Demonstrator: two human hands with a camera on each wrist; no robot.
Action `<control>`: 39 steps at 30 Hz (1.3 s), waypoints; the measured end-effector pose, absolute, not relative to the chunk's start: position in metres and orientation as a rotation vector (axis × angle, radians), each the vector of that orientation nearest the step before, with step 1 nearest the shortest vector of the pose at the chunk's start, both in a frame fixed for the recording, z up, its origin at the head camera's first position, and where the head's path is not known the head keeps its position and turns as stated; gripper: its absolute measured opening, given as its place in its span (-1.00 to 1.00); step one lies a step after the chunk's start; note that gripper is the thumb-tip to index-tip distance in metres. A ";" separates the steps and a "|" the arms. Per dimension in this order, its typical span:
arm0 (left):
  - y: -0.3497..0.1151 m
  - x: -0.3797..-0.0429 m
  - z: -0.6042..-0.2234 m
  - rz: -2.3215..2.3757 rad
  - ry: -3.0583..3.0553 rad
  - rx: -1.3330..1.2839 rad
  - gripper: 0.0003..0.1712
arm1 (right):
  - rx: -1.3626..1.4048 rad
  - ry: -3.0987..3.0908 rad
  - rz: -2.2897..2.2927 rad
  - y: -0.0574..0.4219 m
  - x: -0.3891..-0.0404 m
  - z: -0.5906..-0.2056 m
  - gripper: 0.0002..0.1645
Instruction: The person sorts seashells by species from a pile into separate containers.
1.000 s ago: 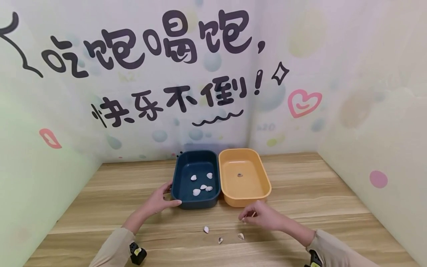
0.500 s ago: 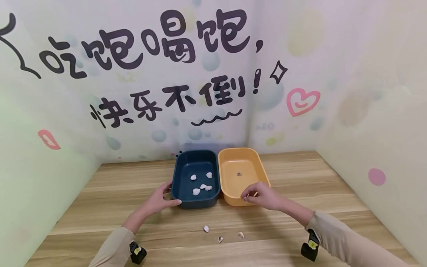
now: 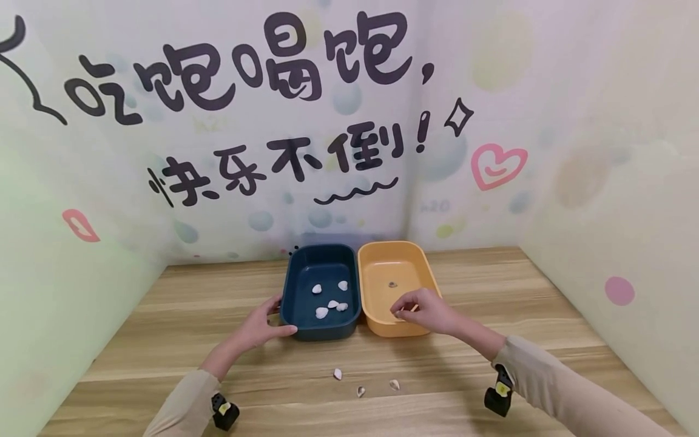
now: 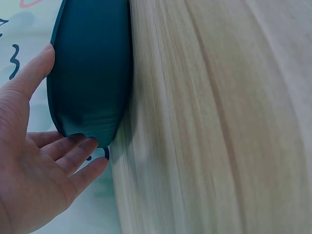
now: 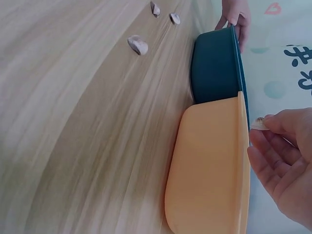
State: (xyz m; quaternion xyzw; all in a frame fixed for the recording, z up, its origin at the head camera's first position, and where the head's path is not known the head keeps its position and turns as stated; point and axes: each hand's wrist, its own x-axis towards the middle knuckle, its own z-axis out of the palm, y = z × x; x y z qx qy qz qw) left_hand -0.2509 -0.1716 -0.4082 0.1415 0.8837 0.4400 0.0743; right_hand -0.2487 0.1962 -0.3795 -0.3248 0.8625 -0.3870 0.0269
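My left hand [image 3: 262, 328] holds the near left corner of a dark blue plastic bin [image 3: 322, 334]. In the left wrist view the thumb [image 4: 41, 68] touches the rim and the other fingers lie against the bin's side. Over the near rim of a yellow bin [image 3: 431, 273], my right hand [image 3: 428, 311] pinches a small pale seashell [image 5: 259, 124] between thumb and fingertips. Several white shells, among them a seashell [image 3: 321, 313], lie inside the blue bin. One small darker shell [image 3: 392, 284] lies in the yellow bin.
Three loose seashells lie on the wooden table [image 3: 273, 394] in front of the bins: a white shell [image 3: 337, 374], a darker shell [image 3: 360, 391] and a pale shell [image 3: 395, 385]. The bins stand side by side near the printed back curtain [image 3: 240, 230].
My right hand has risen forward from the table with the pinched seashell and is now above the yellow bin's near edge. The left hand and both bins stay in place.
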 end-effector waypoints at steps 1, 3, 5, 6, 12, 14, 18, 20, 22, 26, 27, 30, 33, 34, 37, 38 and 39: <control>-0.172 -0.251 -0.408 1.315 2.655 0.425 -0.05 | -1.002 2.665 -1.197 0.195 -0.249 -0.380 -0.89; -0.172 -0.251 -0.407 1.298 2.663 0.425 -0.04 | -1.008 2.671 -1.198 0.193 -0.250 -0.381 -0.88; -0.172 -0.251 -0.407 1.282 2.670 0.427 -0.03 | -1.025 2.680 -1.203 0.192 -0.252 -0.381 -0.89; -0.172 -0.251 -0.407 1.275 2.674 0.423 -0.02 | -1.041 2.684 -1.206 0.192 -0.254 -0.381 -0.89; -0.173 -0.252 -0.409 1.279 2.665 0.399 -0.04 | -1.094 2.735 -1.175 0.196 -0.268 -0.379 -0.88; -0.173 -0.252 -0.409 1.285 2.663 0.401 -0.05 | -1.064 2.762 -1.170 0.199 -0.272 -0.378 -0.88; -0.174 -0.253 -0.411 1.297 2.664 0.394 -0.05 | -0.894 2.904 -1.195 0.206 -0.284 -0.383 -0.87; -0.174 -0.253 -0.411 1.307 2.661 0.393 -0.05 | -0.771 2.957 -1.237 0.211 -0.291 -0.387 -0.81; -0.174 -0.252 -0.411 1.313 2.660 0.401 -0.05 | -0.687 2.991 -1.273 0.215 -0.295 -0.390 -0.73; -0.174 -0.252 -0.411 1.331 2.652 0.423 -0.05 | -0.666 2.994 -1.325 0.222 -0.297 -0.392 -0.65; -0.174 -0.252 -0.412 1.330 2.654 0.430 -0.06 | -0.675 2.992 -1.336 0.222 -0.296 -0.391 -0.65; -0.174 -0.253 -0.413 1.333 2.661 0.415 -0.06 | -0.690 2.994 -1.337 0.223 -0.295 -0.390 -0.65; -0.173 -0.253 -0.413 1.333 2.662 0.407 -0.06 | -0.695 2.989 -1.347 0.224 -0.294 -0.391 -0.65; -0.173 -0.253 -0.414 1.337 2.660 0.401 -0.05 | -0.699 2.986 -1.349 0.224 -0.293 -0.391 -0.65; -0.173 -0.254 -0.414 1.342 2.653 0.406 -0.06 | -0.700 2.957 -1.395 0.224 -0.291 -0.392 -0.65; -0.172 -0.254 -0.414 1.342 2.652 0.409 -0.06 | -0.700 2.948 -1.410 0.224 -0.290 -0.392 -0.65; -0.172 -0.254 -0.414 1.342 2.652 0.411 -0.06 | -0.701 2.938 -1.423 0.223 -0.289 -0.392 -0.65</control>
